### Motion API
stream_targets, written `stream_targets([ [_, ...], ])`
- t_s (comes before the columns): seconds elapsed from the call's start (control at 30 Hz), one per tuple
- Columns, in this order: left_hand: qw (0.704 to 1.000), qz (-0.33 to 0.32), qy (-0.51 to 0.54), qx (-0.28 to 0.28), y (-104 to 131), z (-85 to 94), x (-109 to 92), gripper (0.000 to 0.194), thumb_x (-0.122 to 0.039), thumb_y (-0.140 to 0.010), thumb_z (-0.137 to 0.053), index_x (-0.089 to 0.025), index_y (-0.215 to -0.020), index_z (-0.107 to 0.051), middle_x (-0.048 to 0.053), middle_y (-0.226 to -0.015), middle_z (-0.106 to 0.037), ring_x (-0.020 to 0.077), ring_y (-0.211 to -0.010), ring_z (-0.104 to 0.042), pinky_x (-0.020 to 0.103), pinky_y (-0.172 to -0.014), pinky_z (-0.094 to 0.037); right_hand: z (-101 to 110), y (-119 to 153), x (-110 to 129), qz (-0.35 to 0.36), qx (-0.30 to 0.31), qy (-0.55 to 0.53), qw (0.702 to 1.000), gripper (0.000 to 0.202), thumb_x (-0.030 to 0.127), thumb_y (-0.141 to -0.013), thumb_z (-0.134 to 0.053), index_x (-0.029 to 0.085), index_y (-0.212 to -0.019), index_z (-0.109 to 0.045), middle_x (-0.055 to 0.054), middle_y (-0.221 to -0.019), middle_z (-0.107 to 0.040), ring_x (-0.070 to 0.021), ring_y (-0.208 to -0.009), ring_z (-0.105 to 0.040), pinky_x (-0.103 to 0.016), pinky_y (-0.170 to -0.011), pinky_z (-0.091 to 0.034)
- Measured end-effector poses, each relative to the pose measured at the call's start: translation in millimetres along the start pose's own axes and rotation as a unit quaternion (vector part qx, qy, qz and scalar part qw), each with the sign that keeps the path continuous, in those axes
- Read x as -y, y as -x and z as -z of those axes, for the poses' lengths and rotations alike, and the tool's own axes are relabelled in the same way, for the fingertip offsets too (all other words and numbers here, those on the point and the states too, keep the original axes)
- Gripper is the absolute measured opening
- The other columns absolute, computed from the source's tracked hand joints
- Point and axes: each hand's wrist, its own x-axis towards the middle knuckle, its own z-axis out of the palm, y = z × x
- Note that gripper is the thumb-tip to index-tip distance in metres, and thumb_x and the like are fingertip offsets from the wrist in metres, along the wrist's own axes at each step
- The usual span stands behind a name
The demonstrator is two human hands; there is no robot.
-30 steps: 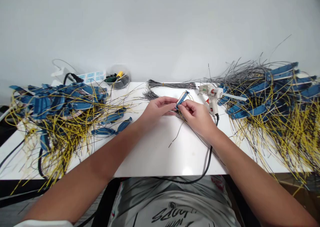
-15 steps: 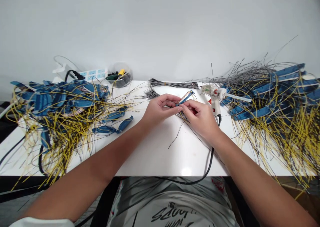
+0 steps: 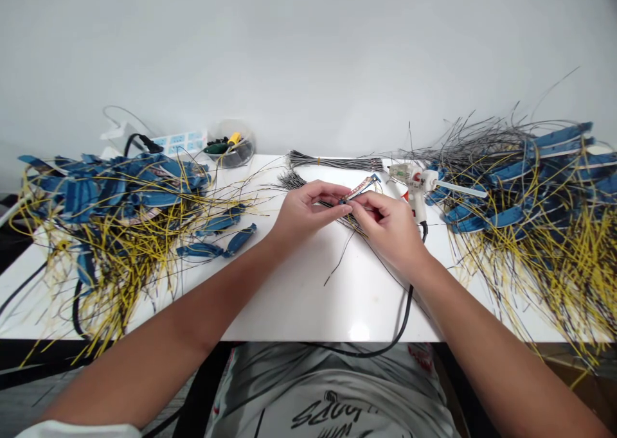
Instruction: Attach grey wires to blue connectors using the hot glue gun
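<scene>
Between my two hands is a small blue strip-shaped part with a pale printed edge (image 3: 362, 185), with thin wires trailing below it. My left hand (image 3: 313, 205) pinches its near end between thumb and fingers. Fingers of my right hand (image 3: 385, 223) close on the same part from the other side, the fingertips of both hands almost meeting. Behind the hands lies a bundle of grey wires (image 3: 332, 161) tied with a yellow band. A glue gun (image 3: 417, 191) with a white glue stick stands just right of my right hand.
A heap of blue parts with yellow and black wires (image 3: 120, 194) covers the left of the white table (image 3: 308, 303); another such heap (image 3: 535, 194) lies right. Several loose blue pieces (image 3: 200, 250) sit nearer. A round clear container (image 3: 236, 146) and a power strip (image 3: 180, 142) stand behind.
The blue part has turned slightly between my fingers, so more of its pale printed edge shows. Both hands stay in nearly the same place.
</scene>
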Motion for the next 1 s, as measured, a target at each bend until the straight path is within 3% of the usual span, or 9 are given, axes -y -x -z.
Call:
stream_targets([
  [0.47, 1.000, -0.001, 0.010, 0.005, 3, -0.6, -3, 0.035, -0.034, -0.078, -0.091, -0.019, -0.109, -0.082, 0.009, -0.110, -0.074, 0.0189, -0.099, -0.068, 0.028, -0.083, -0.061, 0, 0, -2, 0.044, -0.008, 0.000, 0.999, 0.017, 0.029, -0.098, -0.066, 0.019, -0.093, -0.078, -0.002, -0.078, -0.069, -0.0144, -0.068, -0.055, -0.029, -0.064, -0.040],
  [1.0, 0.998, -0.041, -0.043, -0.003, 6, -2.0, -12, 0.028, -0.035, -0.085, -0.085, -0.019, -0.108, -0.082, 0.009, -0.109, -0.072, 0.0178, -0.098, -0.068, 0.023, -0.076, -0.061, 0, -1, -1, 0.079, -0.018, 0.004, 0.997, 0.016, 0.026, -0.099, -0.065, 0.019, -0.092, -0.077, -0.004, -0.082, -0.070, -0.0172, -0.076, -0.061, -0.031, -0.070, -0.045],
])
